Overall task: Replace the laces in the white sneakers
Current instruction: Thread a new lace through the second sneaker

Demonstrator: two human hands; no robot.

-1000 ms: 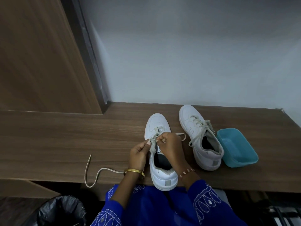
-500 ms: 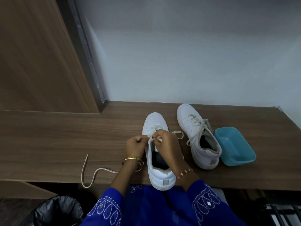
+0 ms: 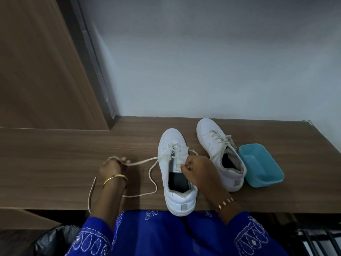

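Two white sneakers stand on the wooden desk (image 3: 55,156). The near sneaker (image 3: 177,174) sits at the desk's front edge, heel toward me. Its cream lace (image 3: 142,162) runs out to the left from the lower eyelets. My left hand (image 3: 112,167) grips that lace well to the left of the shoe, and the slack loops back over the desk to the edge. My right hand (image 3: 195,169) pinches the shoe's tongue or lace at the eyelets; which one is unclear. The far sneaker (image 3: 219,150) to the right is laced with loose ends.
A turquoise plastic tub (image 3: 260,164) stands right of the far sneaker. A wooden panel (image 3: 42,71) rises at the left and a grey wall (image 3: 203,61) runs behind the desk. A black-lined bin (image 3: 49,241) sits below at the left.
My left hand has moved from the eyelets far out to the left, drawing the lace through. My right hand has stayed at the near sneaker.
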